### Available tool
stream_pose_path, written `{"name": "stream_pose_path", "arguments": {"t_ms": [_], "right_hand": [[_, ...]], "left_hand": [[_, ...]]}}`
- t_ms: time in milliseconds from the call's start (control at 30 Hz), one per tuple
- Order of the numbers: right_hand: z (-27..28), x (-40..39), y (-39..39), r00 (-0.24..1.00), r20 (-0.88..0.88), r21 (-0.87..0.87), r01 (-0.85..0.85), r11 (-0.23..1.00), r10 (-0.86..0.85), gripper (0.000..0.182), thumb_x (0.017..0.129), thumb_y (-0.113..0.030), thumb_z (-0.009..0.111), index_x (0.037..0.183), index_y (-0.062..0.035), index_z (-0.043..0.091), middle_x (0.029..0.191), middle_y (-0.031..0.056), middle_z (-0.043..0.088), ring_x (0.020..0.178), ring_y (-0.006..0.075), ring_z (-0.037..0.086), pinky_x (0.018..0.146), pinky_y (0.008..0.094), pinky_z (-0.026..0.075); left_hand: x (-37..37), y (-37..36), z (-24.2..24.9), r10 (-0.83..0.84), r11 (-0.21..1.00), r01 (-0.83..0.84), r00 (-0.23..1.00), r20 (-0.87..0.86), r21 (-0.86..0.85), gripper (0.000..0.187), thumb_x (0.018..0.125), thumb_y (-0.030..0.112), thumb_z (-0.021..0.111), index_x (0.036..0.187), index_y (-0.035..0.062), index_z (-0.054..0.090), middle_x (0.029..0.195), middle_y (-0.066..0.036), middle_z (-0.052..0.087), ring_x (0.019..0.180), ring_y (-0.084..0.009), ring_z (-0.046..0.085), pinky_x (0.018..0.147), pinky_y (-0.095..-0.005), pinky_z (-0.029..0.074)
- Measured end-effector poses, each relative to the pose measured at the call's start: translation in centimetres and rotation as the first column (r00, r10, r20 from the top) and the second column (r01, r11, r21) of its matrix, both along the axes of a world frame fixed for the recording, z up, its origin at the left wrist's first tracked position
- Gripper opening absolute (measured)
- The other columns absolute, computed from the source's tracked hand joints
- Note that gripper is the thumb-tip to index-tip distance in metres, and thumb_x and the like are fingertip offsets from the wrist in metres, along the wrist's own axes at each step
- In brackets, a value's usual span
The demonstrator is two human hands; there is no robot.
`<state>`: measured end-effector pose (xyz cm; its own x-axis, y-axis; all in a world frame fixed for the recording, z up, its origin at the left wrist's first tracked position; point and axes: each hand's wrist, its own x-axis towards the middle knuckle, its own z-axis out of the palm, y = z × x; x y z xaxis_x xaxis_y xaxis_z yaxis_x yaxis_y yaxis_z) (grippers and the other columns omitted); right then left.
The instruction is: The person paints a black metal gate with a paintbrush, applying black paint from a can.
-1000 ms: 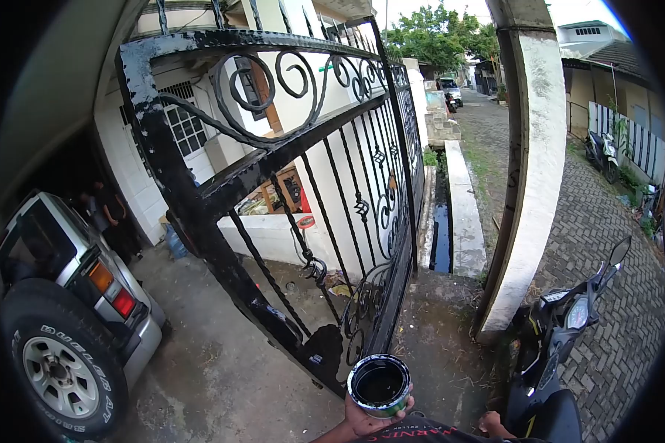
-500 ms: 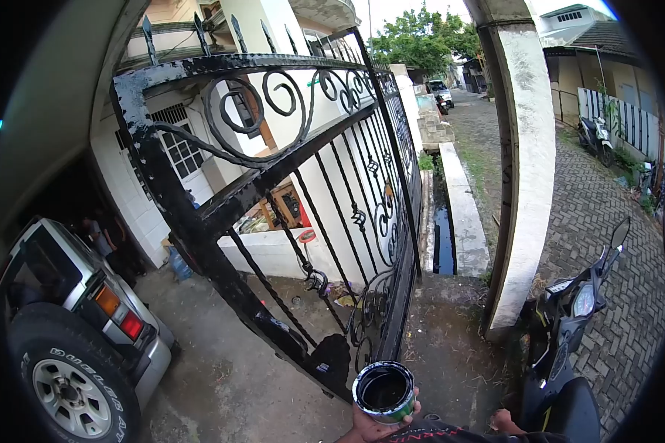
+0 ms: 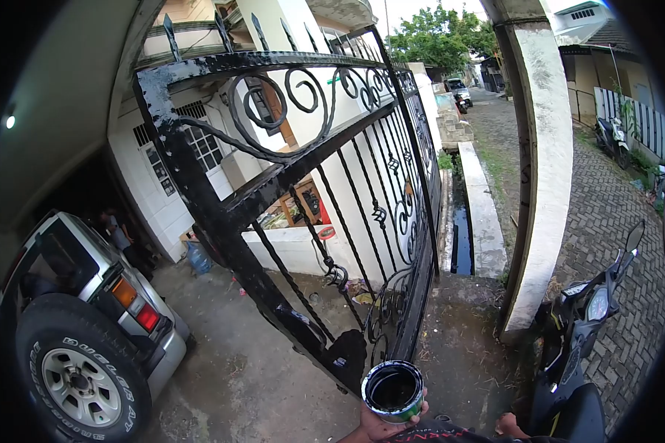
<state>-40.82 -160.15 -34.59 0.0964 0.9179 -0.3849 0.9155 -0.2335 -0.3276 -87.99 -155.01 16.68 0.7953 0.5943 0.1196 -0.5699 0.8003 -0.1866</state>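
Observation:
My left hand is wrapped round a small open paint can from below and the side. Black paint fills part of the can, its rim is smeared, and some green shows on its outside. Just beyond the can stands a black metal gate with scrolls, twisted bars and spikes; pale bare patches show on its upper corner. My right hand is low at the bottom edge, beside the parked motorbike. Its fingers look curled, and whatever they may hold is hidden.
A silver car with a spare wheel stands at left. A white pillar rises at right, near an open drain. Further back are a person by the house and another motorbike on the paved lane.
The view has turned slightly left, so the gate, car and pillar sit further right. My left hand still holds the paint can; my right hand stays low.

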Motion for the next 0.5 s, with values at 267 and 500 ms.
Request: {"name": "stream_pose_path", "arguments": {"t_ms": [267, 500], "right_hand": [[0.0, -1.3, 1.5, 0.983, 0.143, -0.062, -0.108, 0.992, 0.116, 0.024, 0.075, -0.033, 0.066, 0.085, -0.0142, 0.077, 0.088, 0.0089, 0.074, 0.089, 0.0285, 0.072, 0.079, 0.0374, 0.058], [-1.1, -2.5, 2.0, 0.965, 0.199, -0.083, -0.158, 0.984, 0.171, 0.023, 0.071, -0.030, 0.066, 0.086, -0.0180, 0.078, 0.089, 0.0061, 0.075, 0.092, 0.0260, 0.073, 0.080, 0.0359, 0.058]], "left_hand": [[-0.3, -0.6, 2.2, 0.026, 0.999, -0.027, 0.999, 0.034, 0.020, 0.076, 0.092, 0.048, 0.062, 0.147, 0.0012, 0.037, 0.149, -0.021, 0.035, 0.133, -0.0410, 0.038, 0.103, -0.0537, 0.045], [-1.4, -0.5, -1.4, 0.058, 0.998, -0.057, 0.998, 0.014, -0.038, 0.096, 0.076, 0.049, 0.079, 0.151, 0.0122, 0.033, 0.151, -0.019, 0.034, 0.137, -0.0402, 0.034, 0.106, -0.0537, 0.042]]}}
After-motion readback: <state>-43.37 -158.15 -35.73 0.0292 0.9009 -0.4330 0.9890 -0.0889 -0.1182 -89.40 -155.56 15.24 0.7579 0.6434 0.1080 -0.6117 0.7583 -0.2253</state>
